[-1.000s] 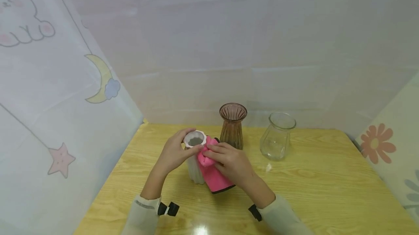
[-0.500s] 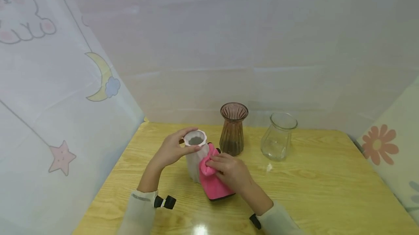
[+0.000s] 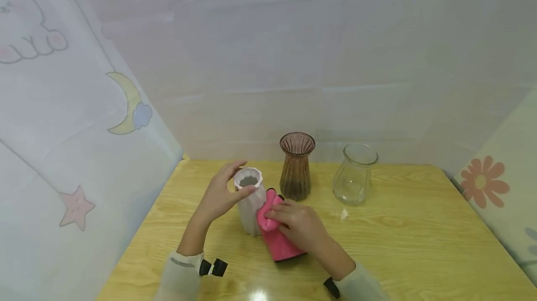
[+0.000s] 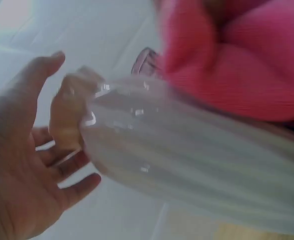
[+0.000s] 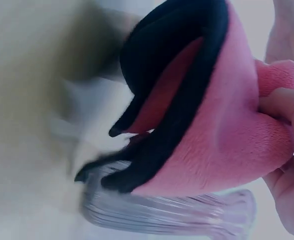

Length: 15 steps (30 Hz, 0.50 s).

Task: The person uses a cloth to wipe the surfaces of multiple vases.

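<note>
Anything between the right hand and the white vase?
Yes: the pink cloth, bunched in the right hand, sits between its fingers and the vase's right side. Nothing else visible stands in that gap; the brown vase and clear vase are farther back.

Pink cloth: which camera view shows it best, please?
The right wrist view: the cloth is large there, with its black edge clear. The head view shows it small, partly behind the right hand; the left wrist view, only a cropped part.
</note>
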Tool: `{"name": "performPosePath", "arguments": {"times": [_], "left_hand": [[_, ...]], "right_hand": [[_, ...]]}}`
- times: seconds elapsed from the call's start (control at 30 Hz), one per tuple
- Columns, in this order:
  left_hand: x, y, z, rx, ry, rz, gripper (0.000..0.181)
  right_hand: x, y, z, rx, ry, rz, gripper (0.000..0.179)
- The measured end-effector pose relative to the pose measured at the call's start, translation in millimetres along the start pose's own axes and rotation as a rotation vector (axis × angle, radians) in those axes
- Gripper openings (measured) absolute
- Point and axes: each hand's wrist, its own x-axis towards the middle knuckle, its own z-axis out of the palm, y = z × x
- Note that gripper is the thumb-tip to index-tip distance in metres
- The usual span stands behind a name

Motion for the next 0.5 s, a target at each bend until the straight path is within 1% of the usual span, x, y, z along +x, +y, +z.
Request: {"name": "performPosePath", "arguments": {"times": [0.07, 0.1, 0.2, 0.3, 0.4, 0.5], "left_hand": [[-1.9, 6.4, 3.2, 0.018, 0.033, -0.031, 0.071], [-2.3, 9.6, 4.4, 0.025, 0.040, -0.046, 0.072], [-2.6, 15.8, 7.2, 0.058, 0.040, -0.087, 0.076], [-3.6, 17.6, 8.3, 0.094, 0.045, -0.115, 0.077], [-4.3, 16.5, 8.4, 0.103, 0.056, -0.113, 0.075], [-4.4, 14.1, 8.2, 0.101, 0.056, -0.101, 0.075]], "right_hand": [[5.9, 1.4, -6.9, 0.014, 0.082, -0.002, 0.030], [9.3, 2.2, -10.0, 0.024, 0.114, -0.002, 0.032], [18.8, 4.3, -16.0, 0.028, 0.166, 0.004, 0.033], [25.5, 6.1, -15.5, 0.022, 0.157, -0.001, 0.033], [29.0, 7.2, -12.2, 0.014, 0.127, 0.005, 0.034], [30.0, 7.7, -9.3, 0.028, 0.108, 0.018, 0.036]]}}
